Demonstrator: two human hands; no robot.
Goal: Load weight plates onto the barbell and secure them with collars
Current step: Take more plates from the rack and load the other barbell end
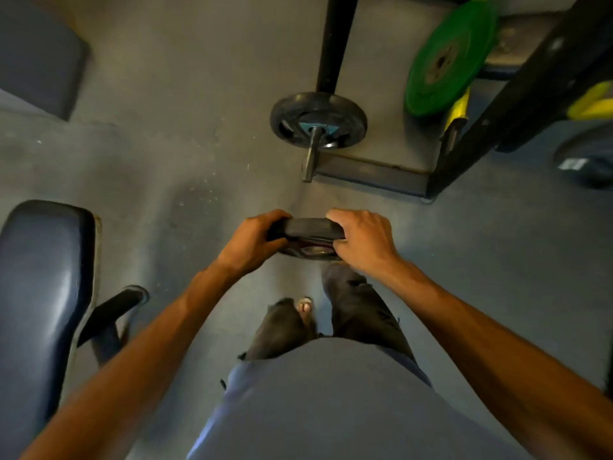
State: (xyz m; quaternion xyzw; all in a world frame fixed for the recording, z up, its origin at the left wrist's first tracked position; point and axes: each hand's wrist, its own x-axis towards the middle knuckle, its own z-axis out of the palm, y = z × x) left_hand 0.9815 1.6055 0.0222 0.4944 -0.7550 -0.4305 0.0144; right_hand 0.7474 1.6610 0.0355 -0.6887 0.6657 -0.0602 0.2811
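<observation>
I hold a small black weight plate point(308, 235) in front of me at waist height, tilted so its rim faces up. My left hand point(252, 242) grips its left edge and my right hand point(363, 240) grips its right edge. Ahead, the barbell sleeve point(311, 154) points toward me with a black plate point(318, 119) with a blue hub on it. The sleeve's outer end is bare. No collar is in sight.
A green bumper plate point(447, 61) hangs on a black and yellow rack point(517, 104) at the upper right. A dark plate point(587, 161) lies on the floor at far right. A padded bench point(43, 287) stands at left, another pad point(36, 51) at upper left.
</observation>
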